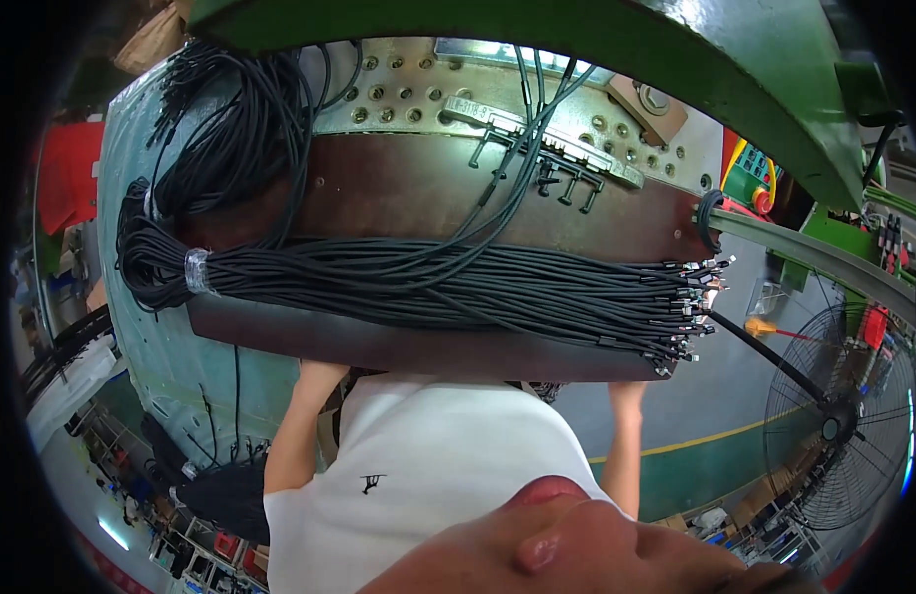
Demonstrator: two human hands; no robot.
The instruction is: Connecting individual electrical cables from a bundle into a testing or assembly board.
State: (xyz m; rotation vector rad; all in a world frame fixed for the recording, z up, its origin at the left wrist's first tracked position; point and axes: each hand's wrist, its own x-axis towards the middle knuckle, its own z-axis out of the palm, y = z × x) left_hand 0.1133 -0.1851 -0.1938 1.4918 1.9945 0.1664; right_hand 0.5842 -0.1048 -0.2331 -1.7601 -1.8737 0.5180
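My left hand (323,374) reaches up to the near edge of a dark brown board (418,348), its fingers hidden under it. Near the board's right end my right hand (626,390) meets the same edge, and its fingers are hidden too. A thick bundle of black cables (428,282) lies along the board, tied at the left with a clear band (197,270). Small metal connectors (698,309) fan out at the bundle's right end. Several cables rise from it across a metal mould bar (542,139) with small black moulded pieces on it.
Another coil of black cables (245,129) lies at the far left. A green machine frame (616,40) arches overhead before a perforated metal plate (399,89). To the right stand a red emergency button (762,201) and a black fan (831,426). More cables (220,500) hang at lower left.
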